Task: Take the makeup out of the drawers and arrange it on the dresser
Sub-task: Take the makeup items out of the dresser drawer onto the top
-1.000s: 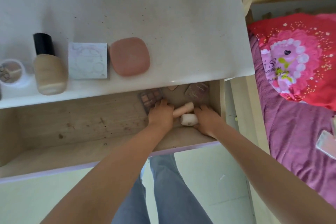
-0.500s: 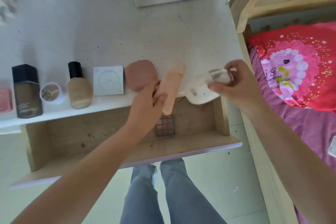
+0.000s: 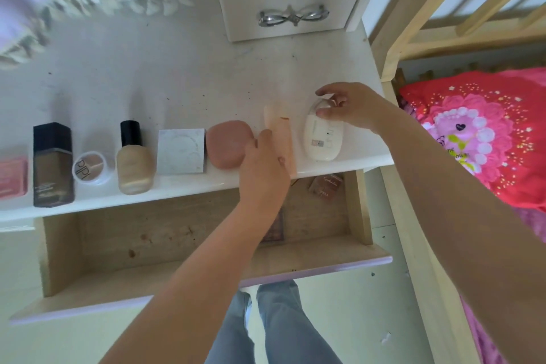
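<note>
Along the front edge of the white dresser top (image 3: 183,68), running from the left of the frame, lie a pink flat case (image 3: 12,176) cut off by the frame edge, a dark square foundation bottle with a black cap (image 3: 52,165), a small round white jar (image 3: 89,167), a beige rounded bottle with a black cap (image 3: 133,158), a pale square compact (image 3: 180,151) and a dusty-pink rounded-square compact (image 3: 229,143). Just right of that, in the middle of the frame, the left hand (image 3: 263,168) grips the lower part of a peach-coloured tube (image 3: 280,133) lying on the dresser top, thumb on its left side. Further right, the right hand (image 3: 350,108) pinches the upper end of a white oval bottle (image 3: 322,139) between thumb and fingers; the bottle lies on the dresser near its right edge. Below, in the lower half of the frame, the open wooden drawer (image 3: 165,242) holds a brownish eyeshadow palette (image 3: 274,226), partly hidden by the left forearm, and small brownish packets (image 3: 325,185) in its back right corner.
</note>
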`<state>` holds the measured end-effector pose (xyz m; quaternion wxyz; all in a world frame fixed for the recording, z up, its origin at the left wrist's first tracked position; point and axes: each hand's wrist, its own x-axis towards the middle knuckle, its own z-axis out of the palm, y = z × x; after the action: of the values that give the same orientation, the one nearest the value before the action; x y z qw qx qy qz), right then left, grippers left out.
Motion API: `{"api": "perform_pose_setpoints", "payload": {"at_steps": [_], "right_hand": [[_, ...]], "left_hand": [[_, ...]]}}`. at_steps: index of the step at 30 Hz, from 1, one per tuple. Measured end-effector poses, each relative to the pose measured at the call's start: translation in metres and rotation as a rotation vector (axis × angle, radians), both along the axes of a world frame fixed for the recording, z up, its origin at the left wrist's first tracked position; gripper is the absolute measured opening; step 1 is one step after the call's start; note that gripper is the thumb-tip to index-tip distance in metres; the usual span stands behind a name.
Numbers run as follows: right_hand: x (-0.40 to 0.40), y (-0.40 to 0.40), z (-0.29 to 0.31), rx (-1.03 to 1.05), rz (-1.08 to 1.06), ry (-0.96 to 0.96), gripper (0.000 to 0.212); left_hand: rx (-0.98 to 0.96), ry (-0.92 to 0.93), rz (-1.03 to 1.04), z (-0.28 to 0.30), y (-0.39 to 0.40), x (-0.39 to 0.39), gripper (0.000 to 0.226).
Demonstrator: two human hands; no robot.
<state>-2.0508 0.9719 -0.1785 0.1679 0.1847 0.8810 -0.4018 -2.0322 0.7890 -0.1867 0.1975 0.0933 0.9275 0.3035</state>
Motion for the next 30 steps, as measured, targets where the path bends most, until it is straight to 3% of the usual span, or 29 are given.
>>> {"api": "perform_pose_setpoints", "payload": {"at_steps": [11,14,17,20,22,24,27,30], "right_hand": [[0.008,-0.02,-0.008,0.169,-0.034,0.124,0.041],[0.038,-0.025,-0.009,0.232,-0.185,0.349,0.036],[0.092,-0.043,-0.012,0.243,-0.239,0.476,0.031],[0.127,-0.06,-0.049,0.231,-0.043,0.203,0.022],[0.131,-0.068,-0.078,0.273,0.138,-0.09,0.046],[0.124,-0.073,-0.099,0.37,0.189,-0.255,0.064],[0.112,-0.079,-0.118,0.542,0.117,-0.282,0.055],[0.108,-0.078,-0.13,0.621,0.048,-0.239,0.044]], "left_hand": [[-0.216,0.136,-0.126,-0.007,-0.007,0.013,0.045],[-0.124,0.331,-0.23,-0.017,-0.027,0.029,0.032],[-0.167,0.348,-0.404,-0.039,-0.056,0.046,0.024],[-0.421,-0.029,-0.487,-0.07,-0.07,0.049,0.04],[-0.471,-0.169,-0.468,-0.087,-0.072,0.043,0.049],[-0.482,-0.179,-0.478,-0.103,-0.068,0.039,0.058],[-0.488,-0.184,-0.523,-0.117,-0.063,0.041,0.059],[-0.536,-0.168,-0.561,-0.123,-0.06,0.046,0.046]]}}
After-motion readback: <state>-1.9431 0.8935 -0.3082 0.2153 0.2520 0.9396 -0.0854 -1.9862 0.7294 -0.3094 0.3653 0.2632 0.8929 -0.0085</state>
